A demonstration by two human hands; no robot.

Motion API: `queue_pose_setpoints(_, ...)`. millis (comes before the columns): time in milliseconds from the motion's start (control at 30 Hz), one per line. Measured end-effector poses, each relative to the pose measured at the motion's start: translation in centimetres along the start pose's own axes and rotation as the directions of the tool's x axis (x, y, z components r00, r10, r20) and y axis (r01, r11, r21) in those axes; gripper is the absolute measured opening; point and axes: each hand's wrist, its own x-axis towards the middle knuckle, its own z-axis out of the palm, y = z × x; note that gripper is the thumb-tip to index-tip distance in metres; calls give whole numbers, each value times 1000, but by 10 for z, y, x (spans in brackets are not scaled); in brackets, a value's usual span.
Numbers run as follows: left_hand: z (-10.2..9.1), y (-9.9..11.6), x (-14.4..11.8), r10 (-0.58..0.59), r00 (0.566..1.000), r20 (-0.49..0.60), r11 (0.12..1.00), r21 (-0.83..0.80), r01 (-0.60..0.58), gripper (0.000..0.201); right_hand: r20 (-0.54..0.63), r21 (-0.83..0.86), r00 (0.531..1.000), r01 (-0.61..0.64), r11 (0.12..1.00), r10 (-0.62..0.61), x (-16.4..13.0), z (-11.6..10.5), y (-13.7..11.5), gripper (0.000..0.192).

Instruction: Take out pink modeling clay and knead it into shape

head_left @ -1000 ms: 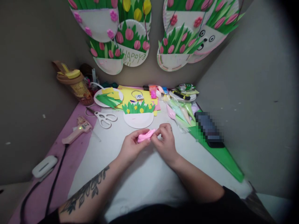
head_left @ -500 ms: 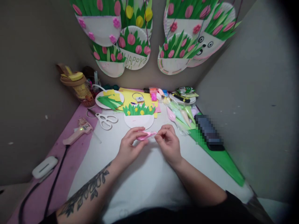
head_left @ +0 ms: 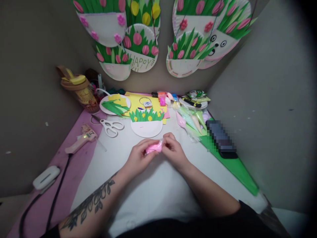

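Between my hands is a small pink packet of what looks like soft clay (head_left: 154,147), with a clear plastic edge at its right end. My left hand (head_left: 140,155) is closed around its left side, thumb below and fingers above. At the clear end, my right hand (head_left: 173,150) pinches the plastic with bent fingers; the fingertips are partly hidden. Just beyond lies a half-round paper-plate basket (head_left: 147,128) with green paper grass and several small yellow flowers.
White scissors (head_left: 111,127) and a pink glue gun (head_left: 80,142) lie at left. A paper plate with green strips (head_left: 115,107), yellow paper (head_left: 135,99) and coloured packets (head_left: 162,99) are behind. Piping bags (head_left: 189,120) and a phone (head_left: 221,138) lie right. Plate baskets (head_left: 185,67) hang above.
The pink packet has turned so its broader face shows, and its clear end is visible. My right hand has come slightly closer to my left. The view has shifted a little.
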Motion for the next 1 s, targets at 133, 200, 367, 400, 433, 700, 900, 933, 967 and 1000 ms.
queue_pose_setpoints(133,0,-4,0,105,990,94,993,43,-109,32,66,-64,998,-19,998,23,3,1,1,15)
queue_pose_setpoints(200,-1,-5,2,72,995,67,996,39,-75,32,26,-84,1000,-6,996,8,2,-1,-2,14)
queue_pose_setpoints(367,-6,-3,6,-172,979,-111,985,-44,168,30,-130,-73,981,132,988,-141,-4,-9,-9,13)
queue_pose_setpoints(400,-6,-4,6,-172,978,-116,985,-44,168,30,-119,-68,980,152,986,-159,-5,-10,-9,12)
queue_pose_setpoints(433,-7,-5,6,-140,983,-118,990,-29,138,29,-102,-59,981,159,986,-164,-5,-10,-8,10)
queue_pose_setpoints(700,-2,-11,5,-105,994,41,982,-155,110,45,-78,39,990,118,992,-115,-2,-10,-6,13)
queue_pose_setpoints(900,1,-1,5,-282,959,2,926,-260,273,31,-128,-117,987,86,989,-101,-4,1,-2,17)
queue_pose_setpoints(933,3,0,5,-288,958,1,921,-274,277,31,-137,-184,983,99,978,-126,-4,4,-1,16)
queue_pose_setpoints(967,5,0,4,-296,955,4,914,-289,285,32,-139,-256,978,116,960,-155,-4,7,-1,15)
queue_pose_setpoints(1000,6,-1,4,-305,952,7,907,-302,293,32,-136,-325,974,129,937,-181,-3,10,0,14)
